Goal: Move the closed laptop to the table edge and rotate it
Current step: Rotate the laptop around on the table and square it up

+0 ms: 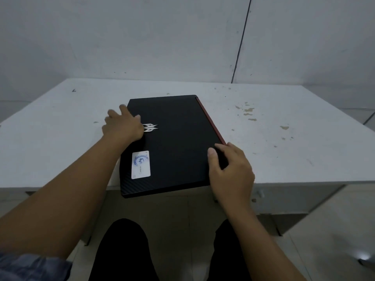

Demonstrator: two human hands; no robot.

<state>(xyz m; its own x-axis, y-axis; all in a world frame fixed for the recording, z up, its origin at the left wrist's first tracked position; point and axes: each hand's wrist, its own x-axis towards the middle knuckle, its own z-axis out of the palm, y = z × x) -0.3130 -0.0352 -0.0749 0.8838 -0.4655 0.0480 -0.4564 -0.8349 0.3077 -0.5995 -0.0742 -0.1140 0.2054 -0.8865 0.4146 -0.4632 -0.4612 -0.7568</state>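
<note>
- Head view looks down on a white bench [60,138] with a closed black laptop [178,142] lying flat on it, its near end sticking out past the bench's near edge.
- I see the lid facing up, with a silver logo [150,127] near the middle and a white sticker [141,164] toward the near left corner; a red strip [211,122] runs along the right side.
- My left hand [121,124] rests on the laptop's left edge, fingers spread and draped over the side (pressing rather than clenched).
- My right hand [231,171] grips the near right corner, thumb on the lid, fingers wrapped around the edge.
- Chipped paint patches [248,112] mark the bench to the right, well apart from the laptop.
</note>
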